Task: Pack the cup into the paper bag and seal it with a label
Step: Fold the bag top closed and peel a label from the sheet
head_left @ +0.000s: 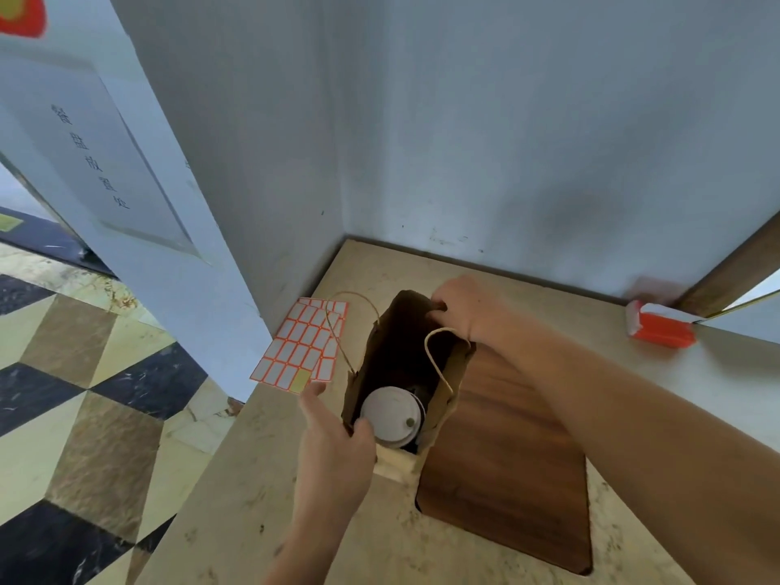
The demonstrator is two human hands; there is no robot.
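A brown paper bag [447, 386] with twine handles stands open on the counter. A cup with a white lid [390, 415] sits inside it at the near end. My left hand [333, 432] holds the bag's near edge, thumb against the lid's rim. My right hand [462, 308] grips the bag's far rim and holds the mouth open. A sheet of orange-bordered white labels [301, 344] lies flat on the counter just left of the bag.
The bag stands partly on a dark wooden board [506, 458] on the beige counter [253, 500]. A small orange-and-white box [658, 327] sits at the far right by the wall. Grey walls close the corner behind; the counter's left edge drops to a tiled floor.
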